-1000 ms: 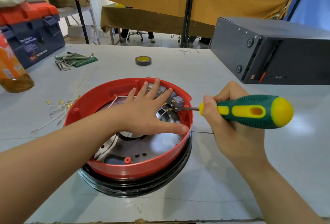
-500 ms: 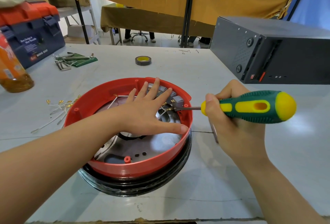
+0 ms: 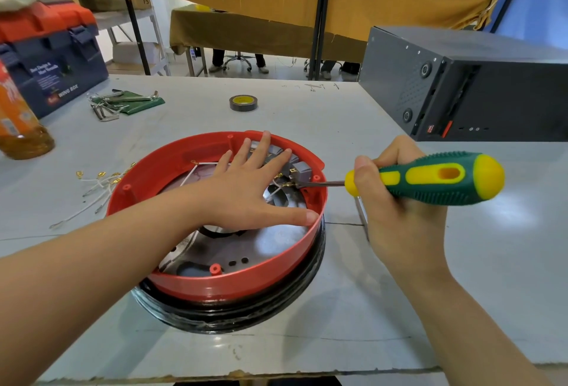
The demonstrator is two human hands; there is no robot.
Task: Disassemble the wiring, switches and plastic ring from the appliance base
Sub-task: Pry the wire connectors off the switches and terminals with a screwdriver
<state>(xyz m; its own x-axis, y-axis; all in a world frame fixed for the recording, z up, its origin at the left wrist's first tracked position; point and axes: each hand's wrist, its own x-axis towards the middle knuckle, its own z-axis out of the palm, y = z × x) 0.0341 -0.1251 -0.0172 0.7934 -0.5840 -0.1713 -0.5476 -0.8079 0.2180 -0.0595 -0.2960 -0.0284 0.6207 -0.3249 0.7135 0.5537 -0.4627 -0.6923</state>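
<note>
The appliance base (image 3: 227,308) lies upside down on the table, a red plastic ring (image 3: 246,281) over a black rim. My left hand (image 3: 246,188) presses flat inside it, fingers spread, the thumb against the ring's right wall. Grey switches (image 3: 299,170) sit at the far inner wall, partly under my fingertips. My right hand (image 3: 399,213) grips a green and yellow screwdriver (image 3: 439,178); its shaft passes over the ring's right edge with the tip at the brass terminals beside the switches. White wires with brass ends (image 3: 98,184) lie loose on the table to the left.
A black computer case (image 3: 467,84) stands at the back right. A roll of tape (image 3: 243,102) lies behind the base. Hex keys on a green pouch (image 3: 126,102), a blue and orange toolbox (image 3: 49,56) and an orange bottle (image 3: 18,124) fill the left side.
My right hand tilted the screwdriver handle slightly upward, keeping the tip at the terminals. The left hand has stayed pressed in the base.
</note>
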